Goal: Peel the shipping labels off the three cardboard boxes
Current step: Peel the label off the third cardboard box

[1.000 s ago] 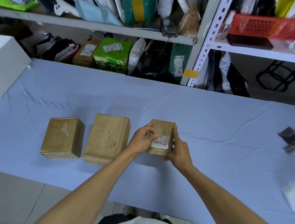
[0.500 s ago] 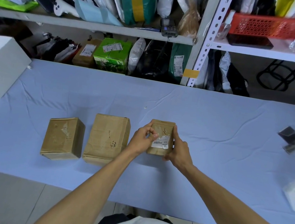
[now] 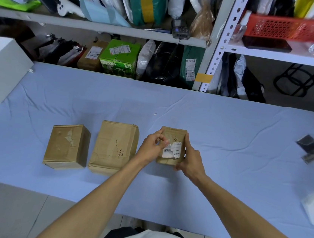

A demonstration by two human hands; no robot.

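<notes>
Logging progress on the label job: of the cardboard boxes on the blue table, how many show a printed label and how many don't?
With a printed label: 1 (right box)
Without: 2 (left box, middle box)
Total: 3 cardboard boxes

Both bare forearms reach in over the near edge of the worktop (image 3: 230, 128) and converge towards its middle. The left hand (image 3: 151, 148) is raised slightly, knuckles up, its thumb and forefinger curled together and pinching the lifted corner of a label (image 3: 171, 152). The right hand (image 3: 190, 160) grips the right side of the small box (image 3: 172, 135), thumb lying up along that side, fingers (image 3: 176, 168) curled round the box's near corner.
</notes>
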